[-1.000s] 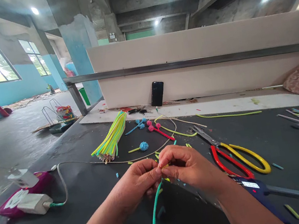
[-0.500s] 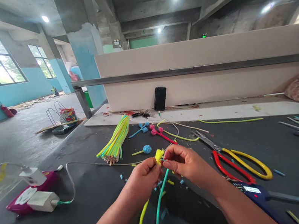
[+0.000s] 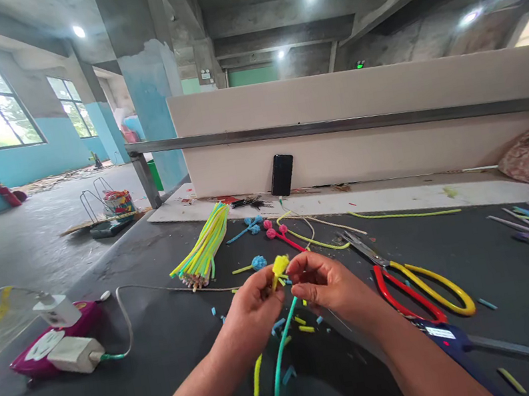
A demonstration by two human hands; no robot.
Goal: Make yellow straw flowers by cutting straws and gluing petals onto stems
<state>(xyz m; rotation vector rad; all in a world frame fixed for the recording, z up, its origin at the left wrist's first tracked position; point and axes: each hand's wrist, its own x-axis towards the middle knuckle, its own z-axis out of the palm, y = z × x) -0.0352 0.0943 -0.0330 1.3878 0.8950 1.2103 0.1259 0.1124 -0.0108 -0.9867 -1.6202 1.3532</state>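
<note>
My left hand (image 3: 254, 301) is closed in a pinch on a yellow pipe cleaner, whose bunched knot (image 3: 280, 265) pokes up above the fingertips. A loose yellow tail (image 3: 257, 376) hangs below that hand. Close beside it, my right hand (image 3: 323, 281) has its thumb and fingers curled in a pinch. The top of a long teal pipe cleaner (image 3: 285, 363) ends at the right fingertips, and its length curves down toward me. Behind the hands lie a blue pompom on a yellow stem (image 3: 258, 263) and a pink-tipped red stem (image 3: 285, 236).
Scissors (image 3: 409, 275) with red and yellow handles lie to the right, above a dark blue tool (image 3: 451, 346). A bundle of yellow-green pipe cleaners (image 3: 205, 245) is at back left. A magenta power strip (image 3: 32, 358) holds chargers. A phone (image 3: 282, 175) leans against the board.
The yellow knot has tipped upright and shows more clearly in my left fingers. Its hanging tail has shifted slightly right. My hands stay close together.
</note>
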